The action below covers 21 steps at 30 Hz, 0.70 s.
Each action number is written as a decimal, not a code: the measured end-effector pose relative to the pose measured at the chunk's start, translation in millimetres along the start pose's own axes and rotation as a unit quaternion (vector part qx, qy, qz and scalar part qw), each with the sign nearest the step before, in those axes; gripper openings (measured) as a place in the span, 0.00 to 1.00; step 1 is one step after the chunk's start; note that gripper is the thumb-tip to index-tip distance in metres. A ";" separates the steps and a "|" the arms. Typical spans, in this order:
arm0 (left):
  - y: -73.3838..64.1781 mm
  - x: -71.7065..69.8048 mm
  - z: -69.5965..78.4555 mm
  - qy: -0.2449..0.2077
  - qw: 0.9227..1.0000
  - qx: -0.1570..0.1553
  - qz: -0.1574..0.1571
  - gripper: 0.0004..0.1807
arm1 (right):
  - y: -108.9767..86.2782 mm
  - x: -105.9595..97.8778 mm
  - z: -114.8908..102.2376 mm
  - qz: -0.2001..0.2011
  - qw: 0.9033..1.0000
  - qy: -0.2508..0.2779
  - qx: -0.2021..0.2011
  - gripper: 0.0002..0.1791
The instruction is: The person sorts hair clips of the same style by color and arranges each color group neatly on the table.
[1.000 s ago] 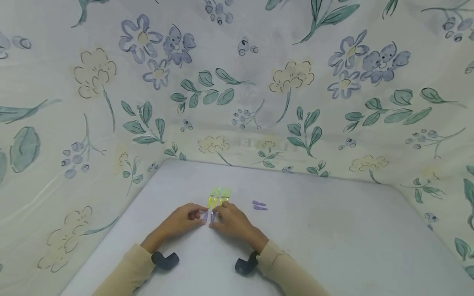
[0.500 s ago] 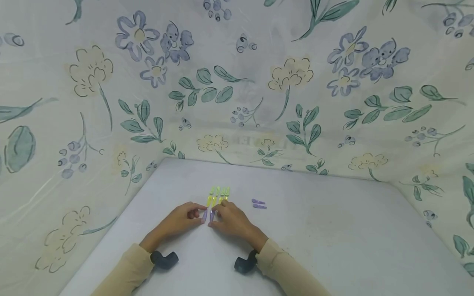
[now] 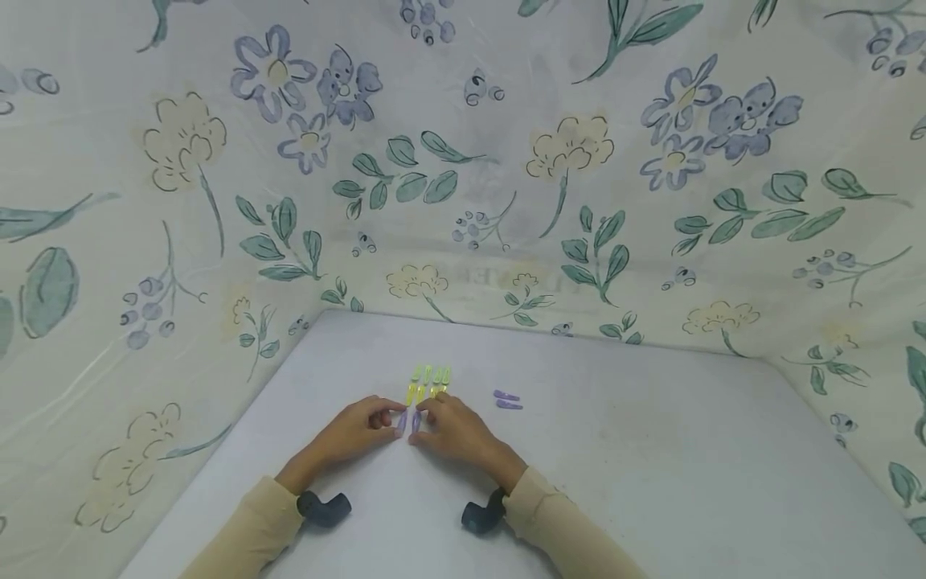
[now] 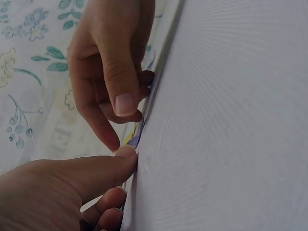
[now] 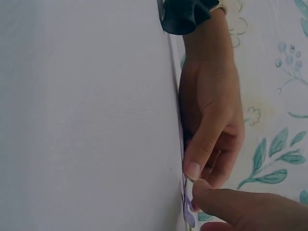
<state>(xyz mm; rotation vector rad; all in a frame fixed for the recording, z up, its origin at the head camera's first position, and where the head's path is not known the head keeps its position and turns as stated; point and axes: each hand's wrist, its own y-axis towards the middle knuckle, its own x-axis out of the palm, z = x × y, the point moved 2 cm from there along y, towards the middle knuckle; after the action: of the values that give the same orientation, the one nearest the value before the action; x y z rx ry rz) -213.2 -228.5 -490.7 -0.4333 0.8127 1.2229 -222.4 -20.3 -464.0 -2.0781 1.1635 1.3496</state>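
In the head view my left hand [image 3: 362,426] pinches a purple hair clip [image 3: 401,423] lengthwise, index finger at its far end and thumb at its near end. Just to the right, my right hand [image 3: 457,433] holds a second purple hair clip [image 3: 416,421] the same way. Both clips point away from me, side by side with a small gap. Beyond them lie a row of yellow hair clips [image 3: 411,394], partly hidden by the right fingers, and a row of light green hair clips [image 3: 427,374]. The left wrist view shows a purple clip [image 4: 136,137] between the two hands.
Two more purple hair clips [image 3: 508,400] lie right of the rows, pointing sideways. The white table [image 3: 651,450] meets a floral cloth [image 3: 492,225] behind and at the sides. A dark wrist-worn piece [image 3: 324,510] sits at each cuff.
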 end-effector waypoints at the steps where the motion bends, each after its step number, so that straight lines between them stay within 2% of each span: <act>1: -0.1 0.8 -0.3 -0.001 1.000 0.004 0.001 0.20 | -0.6 -2.0 1.5 0.005 1.000 0.023 0.001 0.25; 6: -1.1 3.6 -0.1 0.011 1.000 0.019 0.005 0.15 | -3.7 -24.4 12.0 0.076 0.990 0.114 -0.001 0.13; 9: -1.8 3.2 1.2 0.018 1.000 0.004 0.005 0.15 | -5.8 -41.0 20.4 0.114 0.987 0.116 0.005 0.11; 14: -1.4 0.4 4.1 0.008 1.000 -0.027 0.009 0.15 | -13.2 -56.1 39.3 0.131 0.986 0.100 0.031 0.09; 21: -1.8 -0.9 7.0 -0.009 0.999 -0.042 0.009 0.07 | -30.6 -52.4 62.9 0.124 0.981 0.134 0.058 0.07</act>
<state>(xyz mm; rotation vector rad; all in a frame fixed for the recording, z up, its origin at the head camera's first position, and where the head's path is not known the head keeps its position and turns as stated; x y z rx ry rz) -209.4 -224.8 -485.7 -0.4837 0.7541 1.2780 -241.9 63.7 -449.2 -2.1305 1.6204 1.0942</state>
